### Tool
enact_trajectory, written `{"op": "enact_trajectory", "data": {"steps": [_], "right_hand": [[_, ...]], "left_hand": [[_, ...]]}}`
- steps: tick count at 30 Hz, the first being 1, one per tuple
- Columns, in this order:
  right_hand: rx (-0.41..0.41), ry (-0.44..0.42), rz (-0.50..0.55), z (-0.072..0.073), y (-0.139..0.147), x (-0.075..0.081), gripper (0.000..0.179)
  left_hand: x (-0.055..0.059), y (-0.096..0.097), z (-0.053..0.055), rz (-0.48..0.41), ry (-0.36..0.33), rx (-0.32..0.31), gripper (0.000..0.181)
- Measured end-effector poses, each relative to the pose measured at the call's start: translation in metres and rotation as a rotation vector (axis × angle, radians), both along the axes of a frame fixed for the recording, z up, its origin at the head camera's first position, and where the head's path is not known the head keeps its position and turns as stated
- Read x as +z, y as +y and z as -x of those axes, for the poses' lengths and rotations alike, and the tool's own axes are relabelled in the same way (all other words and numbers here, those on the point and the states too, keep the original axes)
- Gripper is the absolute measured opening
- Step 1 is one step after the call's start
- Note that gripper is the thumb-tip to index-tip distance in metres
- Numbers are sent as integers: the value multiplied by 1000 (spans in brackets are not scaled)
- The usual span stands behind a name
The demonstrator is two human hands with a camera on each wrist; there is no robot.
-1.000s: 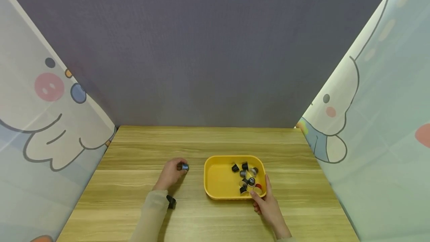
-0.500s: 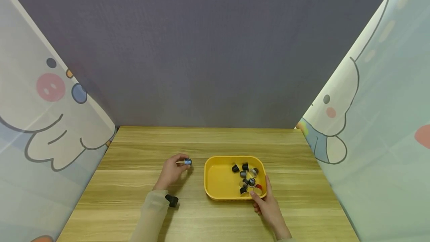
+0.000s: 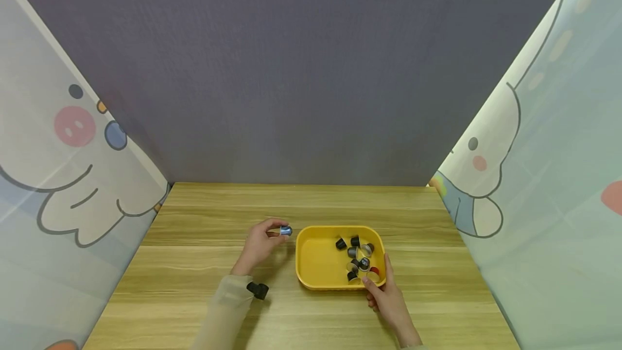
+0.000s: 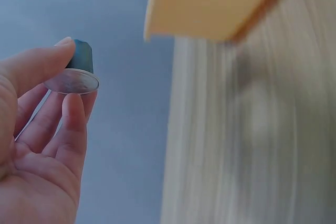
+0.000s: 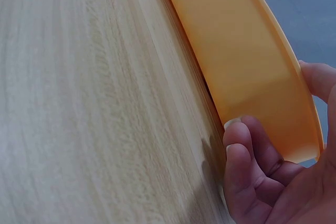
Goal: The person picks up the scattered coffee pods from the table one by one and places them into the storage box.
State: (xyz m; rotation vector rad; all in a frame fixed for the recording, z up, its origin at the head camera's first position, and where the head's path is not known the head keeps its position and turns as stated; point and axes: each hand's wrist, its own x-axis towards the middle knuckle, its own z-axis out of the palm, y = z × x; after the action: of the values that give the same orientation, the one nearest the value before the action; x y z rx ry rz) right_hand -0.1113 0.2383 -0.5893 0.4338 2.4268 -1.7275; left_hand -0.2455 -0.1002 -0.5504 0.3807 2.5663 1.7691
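Between thumb and fingers my left hand (image 3: 261, 242) pinches a blue coffee capsule (image 3: 286, 230), held just left of the yellow tray (image 3: 311, 287). In the left wrist view the capsule (image 4: 81, 59) shows its silver foil lid facing the palm side, with the thumb against its body. My right hand (image 3: 389, 298) grips the tray's near right corner, thumb over the rim and fingers against the outer wall, as the right wrist view shows on the tray wall (image 5: 236, 51). Several coffee capsules (image 3: 352, 252), mostly black and one with red (image 3: 374, 270), lie in the tray's right half.
The tray stands on a wood-grain table (image 3: 218, 209). A dark grey cloth wall (image 3: 301, 80) rises at the back, and printed cartoon curtains (image 3: 549, 139) flank both sides. A black strap device (image 3: 257, 290) sits on the left wrist.
My left hand has lifted the blue capsule and carried it right and away from me, up close to the tray's left rim. The right hand and tray have stayed put.
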Motion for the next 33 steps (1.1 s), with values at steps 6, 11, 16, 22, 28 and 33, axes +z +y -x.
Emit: {"op": "enact_trajectory", "data": {"steps": [6,11,16,22,28,33], "right_hand": [[2,5,-14,0,1,-3,96],[-8,-6,-1,1,2,-5,96],[-6,-7,4,1,3,-5,97],[-3,-5,-2,2,3,-5,96],[-5,-13,-2,2,2,-5,95],[-11,-14,3,3,2,-4,95]], "left_hand": [[11,28,1,-26,-6,-101,31],[17,55,5,8,43,-216,26],[23,84,10,83,104,-325,26],[30,114,15,220,109,-408,27],[27,138,22,302,135,-485,24],[22,152,25,371,139,-539,26]]}}
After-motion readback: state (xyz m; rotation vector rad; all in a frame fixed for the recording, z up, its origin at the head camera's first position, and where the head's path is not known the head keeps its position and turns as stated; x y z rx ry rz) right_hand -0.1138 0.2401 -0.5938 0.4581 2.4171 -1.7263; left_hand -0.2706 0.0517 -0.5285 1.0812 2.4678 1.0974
